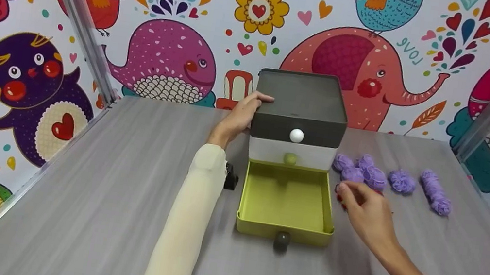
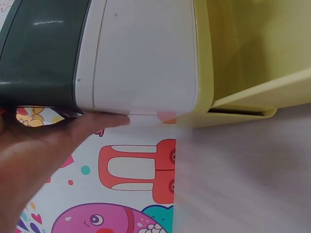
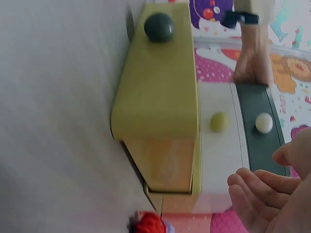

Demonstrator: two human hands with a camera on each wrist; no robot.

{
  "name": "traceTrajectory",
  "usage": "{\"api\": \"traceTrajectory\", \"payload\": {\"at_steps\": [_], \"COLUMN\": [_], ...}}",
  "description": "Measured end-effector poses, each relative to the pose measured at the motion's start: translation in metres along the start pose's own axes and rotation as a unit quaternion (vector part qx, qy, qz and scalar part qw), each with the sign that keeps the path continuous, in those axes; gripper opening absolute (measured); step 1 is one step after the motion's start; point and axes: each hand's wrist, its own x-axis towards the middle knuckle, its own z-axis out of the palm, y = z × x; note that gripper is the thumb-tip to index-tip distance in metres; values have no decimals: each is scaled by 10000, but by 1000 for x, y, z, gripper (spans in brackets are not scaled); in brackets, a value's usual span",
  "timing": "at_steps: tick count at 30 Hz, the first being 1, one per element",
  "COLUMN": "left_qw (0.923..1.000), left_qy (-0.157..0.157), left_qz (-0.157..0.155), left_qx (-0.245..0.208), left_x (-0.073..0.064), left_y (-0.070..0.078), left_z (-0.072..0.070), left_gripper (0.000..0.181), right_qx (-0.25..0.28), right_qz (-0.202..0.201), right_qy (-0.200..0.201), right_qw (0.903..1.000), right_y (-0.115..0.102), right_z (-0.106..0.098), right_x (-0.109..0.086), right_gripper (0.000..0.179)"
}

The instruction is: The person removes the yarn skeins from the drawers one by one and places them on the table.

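Note:
A small three-tier drawer box stands with its yellow-green bottom drawer pulled out, nothing in it. The dark grey top drawer and white middle drawer are closed. My left hand rests against the box's left side, fingertips on the top edge; in the left wrist view its thumb lies straight along the side. My right hand hovers right of the open drawer, fingers loosely bent, holding nothing in the right wrist view. Beneath it sits a red yarn-like bundle, mostly hidden by the hand in the head view.
Several purple yarn bundles lie right of the box, with a round one and a long one farther right. A patterned wall stands behind the grey table.

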Motion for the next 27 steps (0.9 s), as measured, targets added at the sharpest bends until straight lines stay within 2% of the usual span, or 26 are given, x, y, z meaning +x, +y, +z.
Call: {"api": "traceTrajectory", "payload": {"at_steps": [4, 7, 16, 22, 27], "left_qw": [10000, 10000, 10000, 10000, 9999], "left_qy": [12, 24, 60, 32, 57], "left_qz": [21, 32, 6, -6, -13], "left_qx": [-4, 16, 72, 32, 154], "left_x": [0, 0, 1, 2, 1], "left_y": [0, 1, -2, -2, -1], "left_z": [0, 0, 0, 1, 0], "left_gripper": [41, 41, 41, 40, 40], "right_qx": [-205, -114, 341, 854, 1028], "right_qz": [7, 17, 176, 499, 603], "right_qy": [-92, -178, -671, -989, -1246], "right_qw": [9997, 9998, 9970, 9902, 9850], "right_y": [-7, -13, -24, -25, -25], "right_z": [6, 10, 20, 31, 37], "right_x": [-7, -11, -27, -37, -42], "right_gripper": [28, 25, 25, 29, 35]}}
